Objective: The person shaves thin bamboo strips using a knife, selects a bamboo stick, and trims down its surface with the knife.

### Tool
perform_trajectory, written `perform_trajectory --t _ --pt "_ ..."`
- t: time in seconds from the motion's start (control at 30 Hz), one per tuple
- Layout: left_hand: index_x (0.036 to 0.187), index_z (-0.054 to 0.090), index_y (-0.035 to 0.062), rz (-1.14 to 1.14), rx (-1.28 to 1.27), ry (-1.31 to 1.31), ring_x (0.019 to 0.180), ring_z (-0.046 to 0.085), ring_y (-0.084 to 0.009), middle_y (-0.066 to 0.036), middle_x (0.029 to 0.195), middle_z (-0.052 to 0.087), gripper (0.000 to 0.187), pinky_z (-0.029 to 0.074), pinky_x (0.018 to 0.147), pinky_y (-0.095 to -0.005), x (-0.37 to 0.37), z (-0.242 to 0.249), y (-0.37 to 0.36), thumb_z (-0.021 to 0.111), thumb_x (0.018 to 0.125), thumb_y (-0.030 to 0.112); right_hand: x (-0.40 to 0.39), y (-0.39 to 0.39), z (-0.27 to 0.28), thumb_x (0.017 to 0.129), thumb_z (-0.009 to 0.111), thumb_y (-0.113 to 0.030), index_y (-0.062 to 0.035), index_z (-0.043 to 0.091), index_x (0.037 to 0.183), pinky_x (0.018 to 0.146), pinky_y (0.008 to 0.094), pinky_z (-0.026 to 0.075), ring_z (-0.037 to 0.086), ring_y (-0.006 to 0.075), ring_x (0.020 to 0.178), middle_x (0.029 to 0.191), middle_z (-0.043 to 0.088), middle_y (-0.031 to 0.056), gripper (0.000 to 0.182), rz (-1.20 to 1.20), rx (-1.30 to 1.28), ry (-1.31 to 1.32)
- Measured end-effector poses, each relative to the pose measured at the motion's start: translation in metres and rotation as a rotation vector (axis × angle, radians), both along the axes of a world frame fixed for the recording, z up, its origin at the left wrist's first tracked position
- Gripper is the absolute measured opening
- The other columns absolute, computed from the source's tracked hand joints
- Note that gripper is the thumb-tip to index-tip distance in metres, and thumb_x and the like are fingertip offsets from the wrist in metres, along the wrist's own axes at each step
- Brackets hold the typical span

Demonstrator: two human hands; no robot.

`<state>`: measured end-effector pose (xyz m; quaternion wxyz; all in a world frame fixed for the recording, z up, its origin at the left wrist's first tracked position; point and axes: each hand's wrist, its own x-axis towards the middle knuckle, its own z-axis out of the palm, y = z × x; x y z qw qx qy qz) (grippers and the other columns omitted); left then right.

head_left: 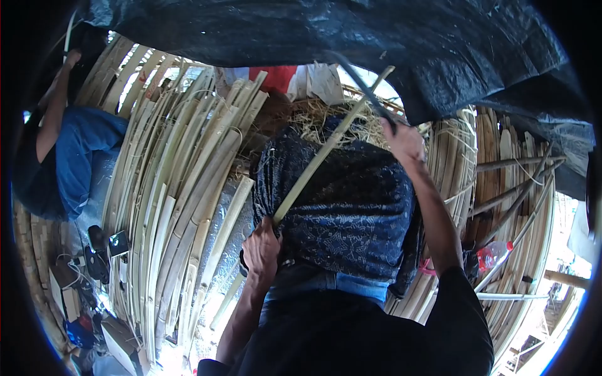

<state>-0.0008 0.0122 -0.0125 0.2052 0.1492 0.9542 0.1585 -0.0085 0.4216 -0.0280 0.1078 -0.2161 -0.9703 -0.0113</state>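
My left hand (262, 249) is closed around the lower end of a long split bamboo strip (326, 149), which slants up and away to the right. In my right hand (404, 143) is the handle of a long-bladed knife (362, 84), its dark blade pointing up and left, somewhat blurred. The blade crosses over the strip near its far end in this view. A dark blue patterned cloth (338, 229) covers my lap beneath the strip. Beyond my knees lies a heap of pale bamboo shavings (313, 125).
Long bamboo slats (166, 194) are stacked close on my left; more slats (501, 219) stand to the right with poles across them. A black tarp (376, 34) hangs low ahead. Another person (88, 141) sits far left. A plastic bottle (494, 255) lies near my right elbow.
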Motion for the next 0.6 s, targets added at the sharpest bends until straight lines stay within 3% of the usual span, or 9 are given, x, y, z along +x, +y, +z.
perform_trajectory --t 0.03,0.1,0.17,0.3,0.33,0.43,0.6 --pt "0.101 0.055 0.0047 -0.02 0.021 0.041 0.085 0.069 -0.0386 -0.018 0.094 0.07 0.031 0.055 0.073 -0.0493 -0.004 -0.003 0.0 0.072 0.085 0.025 -0.004 0.008 0.006 0.098 0.045 -0.062 -0.0082 0.068 0.075 0.035 0.038 0.046 0.055 0.0172 0.037 0.043 0.051 0.0024 0.063 0.045 0.062 0.25" --pt "0.102 0.055 0.0047 -0.006 0.019 0.05 0.085 0.069 -0.0386 -0.018 0.093 0.07 0.032 0.055 0.073 -0.0497 -0.008 -0.003 0.004 0.072 0.085 0.026 0.012 -0.004 0.01 0.098 0.051 -0.057 -0.0052 0.068 0.075 0.036 0.0399 0.046 0.057 0.0239 0.037 0.045 0.054 0.0099 0.059 0.079 -0.083 0.197" --pt "0.102 0.055 0.0047 -0.008 0.012 0.02 0.084 0.069 -0.0386 -0.019 0.093 0.07 0.032 0.055 0.073 -0.049 -0.009 0.0 0.007 0.071 0.086 0.027 0.018 -0.045 0.03 0.095 0.058 -0.053 -0.0008 0.068 0.077 0.043 0.0461 0.05 0.062 0.0359 0.044 0.051 0.059 0.0185 0.056 0.04 -0.263 0.155" --pt "0.099 0.055 0.0055 -0.005 0.03 0.064 0.081 0.069 -0.0384 -0.018 0.09 0.069 0.03 0.055 0.07 -0.0481 -0.006 0.001 0.005 0.071 0.086 0.027 0.019 -0.09 0.028 0.095 0.054 -0.058 -0.0054 0.069 0.08 0.044 0.0419 0.053 0.065 0.0278 0.046 0.051 0.061 0.0121 0.057 0.201 -0.177 0.134" --pt "0.099 0.055 0.0055 -0.012 0.027 0.065 0.081 0.069 -0.0384 -0.018 0.09 0.069 0.03 0.055 0.07 -0.0481 -0.006 0.003 0.006 0.071 0.086 0.027 0.018 -0.101 0.037 0.094 0.053 -0.061 -0.006 0.069 0.081 0.043 0.0414 0.054 0.066 0.0255 0.047 0.051 0.061 0.0099 0.059 0.176 -0.267 -0.052" --pt "0.098 0.055 0.0062 -0.006 -0.017 0.065 0.08 0.069 -0.0385 -0.018 0.089 0.069 0.029 0.055 0.07 -0.0484 -0.008 0.008 0.009 0.071 0.086 0.027 0.019 -0.125 0.034 0.093 0.055 -0.061 -0.0044 0.069 0.086 0.042 0.0361 0.052 0.064 0.0248 0.045 0.05 0.059 0.0078 0.058 0.292 -0.208 -0.111" --pt "0.098 0.055 0.0061 0.001 -0.013 0.029 0.082 0.069 -0.0387 -0.018 0.091 0.069 0.028 0.055 0.071 -0.0487 -0.008 0.008 0.008 0.071 0.086 0.026 0.021 -0.14 0.034 0.09 0.054 -0.067 -0.0058 0.065 0.076 0.044 0.0375 0.053 0.066 0.0277 0.048 0.052 0.061 0.0105 0.063 0.432 -0.207 -0.084"
